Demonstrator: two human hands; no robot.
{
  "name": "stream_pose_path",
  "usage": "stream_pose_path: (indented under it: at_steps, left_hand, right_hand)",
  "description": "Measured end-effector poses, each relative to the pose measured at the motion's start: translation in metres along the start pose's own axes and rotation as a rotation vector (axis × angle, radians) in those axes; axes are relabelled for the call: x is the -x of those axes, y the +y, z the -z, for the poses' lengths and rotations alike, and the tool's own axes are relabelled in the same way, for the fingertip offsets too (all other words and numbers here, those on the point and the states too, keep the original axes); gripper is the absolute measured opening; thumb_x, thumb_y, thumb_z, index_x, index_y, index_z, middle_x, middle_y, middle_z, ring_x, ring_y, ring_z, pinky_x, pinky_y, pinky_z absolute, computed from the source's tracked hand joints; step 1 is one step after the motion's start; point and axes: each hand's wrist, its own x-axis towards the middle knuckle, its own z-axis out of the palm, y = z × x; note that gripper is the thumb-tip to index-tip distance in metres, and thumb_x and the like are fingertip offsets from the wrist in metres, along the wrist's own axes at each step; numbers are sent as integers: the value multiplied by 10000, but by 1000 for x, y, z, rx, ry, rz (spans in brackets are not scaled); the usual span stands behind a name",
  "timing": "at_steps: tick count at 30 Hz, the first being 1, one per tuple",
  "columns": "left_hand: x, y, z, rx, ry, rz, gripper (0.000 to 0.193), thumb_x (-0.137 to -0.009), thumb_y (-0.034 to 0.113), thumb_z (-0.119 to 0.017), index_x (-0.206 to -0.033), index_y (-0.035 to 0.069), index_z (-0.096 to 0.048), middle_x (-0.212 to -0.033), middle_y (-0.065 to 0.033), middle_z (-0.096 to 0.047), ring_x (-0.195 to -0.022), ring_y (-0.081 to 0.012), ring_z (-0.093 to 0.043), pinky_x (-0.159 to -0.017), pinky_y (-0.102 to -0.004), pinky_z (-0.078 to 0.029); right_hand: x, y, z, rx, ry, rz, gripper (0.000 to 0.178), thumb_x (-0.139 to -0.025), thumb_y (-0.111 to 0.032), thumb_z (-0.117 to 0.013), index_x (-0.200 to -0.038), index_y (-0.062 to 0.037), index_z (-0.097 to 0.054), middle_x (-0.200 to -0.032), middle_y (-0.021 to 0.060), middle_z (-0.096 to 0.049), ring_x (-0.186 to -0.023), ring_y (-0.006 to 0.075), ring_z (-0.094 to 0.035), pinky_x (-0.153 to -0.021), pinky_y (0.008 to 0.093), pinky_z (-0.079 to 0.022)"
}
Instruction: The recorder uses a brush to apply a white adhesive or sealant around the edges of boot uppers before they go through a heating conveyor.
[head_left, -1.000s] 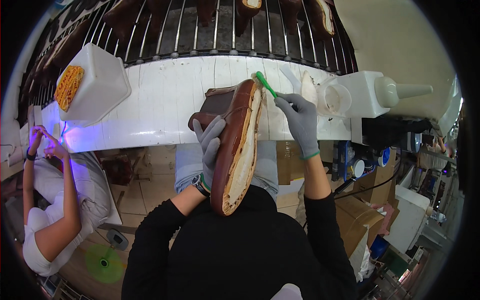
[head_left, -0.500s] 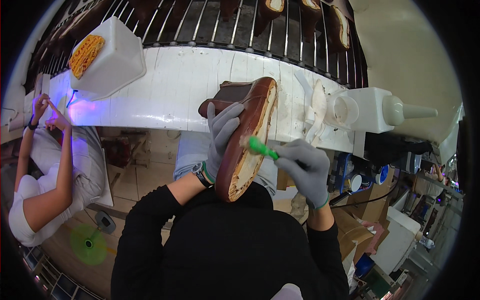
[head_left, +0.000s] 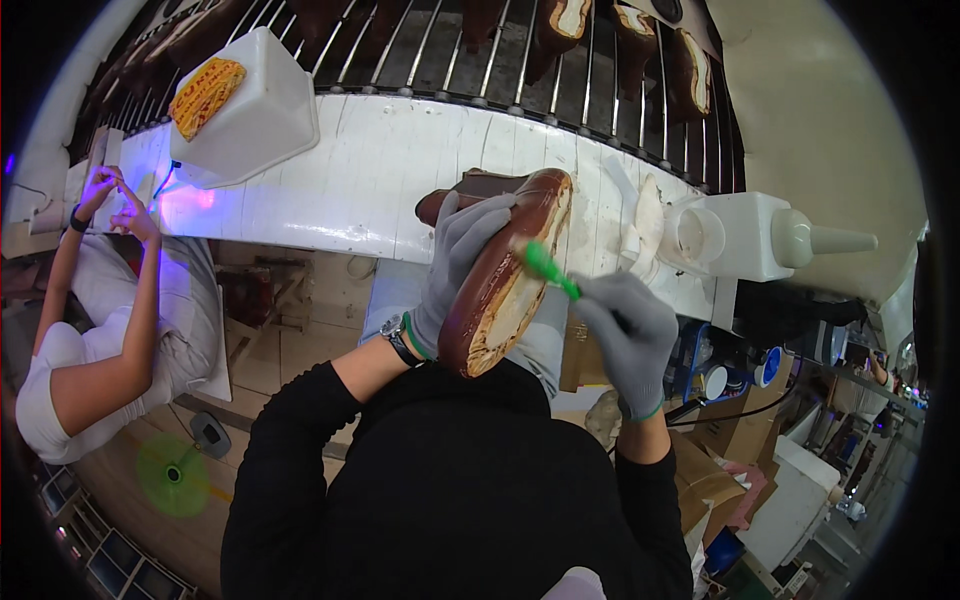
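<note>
A brown leather boot without a sole (head_left: 468, 318) is tilted in front of me at the table's near edge, its pale underside facing right and up. My left hand (head_left: 462, 255), in a grey glove, is wrapped over its side and grips it. In my gloved right hand (head_left: 632, 335) is a small brush with a green handle (head_left: 553, 270), pinched between thumb and fingers. The brush's pale bristles meet the boot near the border between brown leather and underside; blur hides the exact contact.
Behind the white table (head_left: 370, 150) runs a roller conveyor (head_left: 440, 60) carrying several similar boots. An upturned white tub (head_left: 262, 115) with a yellow packet stands left. At right are a clear cup (head_left: 695, 235) and a white bottle (head_left: 755, 235). Another person (head_left: 150, 300) sits at left.
The brush has moved toward the boot's far end and onto its brown edge. The boot has rolled slightly, showing more brown side. Both hands keep their hold.
</note>
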Motion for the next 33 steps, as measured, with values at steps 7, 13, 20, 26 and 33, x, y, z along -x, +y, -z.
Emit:
stream_pose_path:
  at_steps: [7,13,20,26,33]
  left_hand:
    - [-4,0,5,3,-31,-10,775,-791,202,-804,-1410,66,-358,-1377,-144,-513,-1258,-301,-506,-1161,-536,-237]
    - [-15,7,15,-50,-158,36,746,-789,226,-804,-1396,73,-399,-1376,-116,-506,-1265,-285,-502,-1133,-533,-278]
    - [-58,10,32,111,-367,74,707,-775,310,-793,-1359,48,-492,-1369,-100,-504,-1211,-278,-508,-1022,-445,-386]
    - [-109,-12,47,508,-702,312,807,-708,246,-840,-1402,43,-481,-1356,-121,-537,-1230,-270,-528,-1063,-393,-400]
    - [-173,-53,41,656,-1124,401,834,-629,81,-925,-1362,43,-529,-1280,-76,-636,-1164,-167,-593,-1020,-339,-490]
  right_hand:
    - [5,-16,10,97,-122,153,176,-785,21,-730,-959,-7,-741,-788,94,-663,-649,189,-618,-602,268,-469]
    - [2,-2,6,-24,6,16,217,-806,12,-748,-1022,-2,-743,-809,89,-672,-643,147,-610,-581,263,-453]
    - [-10,-31,14,92,-104,239,305,-712,24,-804,-1009,-6,-740,-852,118,-702,-717,193,-682,-616,276,-521]
    - [-43,-28,28,314,1,441,323,-714,-30,-816,-1026,-53,-739,-822,79,-691,-658,206,-654,-569,294,-505]
    - [-99,-30,51,562,122,601,354,-755,-108,-790,-1099,-103,-706,-803,23,-651,-620,193,-590,-523,314,-464]
